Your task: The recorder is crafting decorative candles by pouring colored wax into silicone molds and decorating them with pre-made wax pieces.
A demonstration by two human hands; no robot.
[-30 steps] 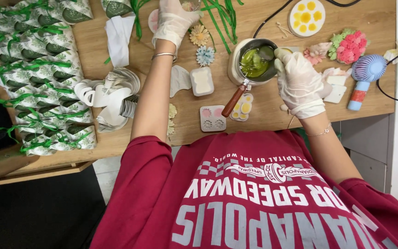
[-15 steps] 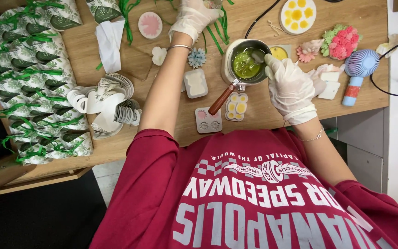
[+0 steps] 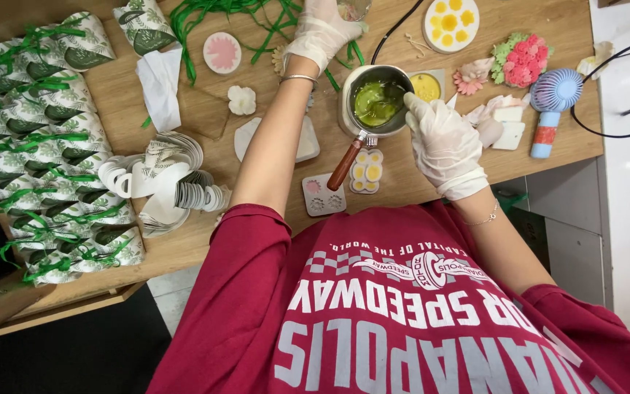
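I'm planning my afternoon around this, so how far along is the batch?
Done, apparently: rows of wrapped packets tied with green ribbon, moulded flowers, and a round mould filled with yellow. In hand: green liquid in the pot, with the right hand at its rim and the left hand reaching beyond. Seemingly left: the loose paper wrappers.

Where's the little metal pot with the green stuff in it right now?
In the head view the metal pot sits on the wooden table right of centre, beside the gloved right hand, its wooden handle pointing toward the person.
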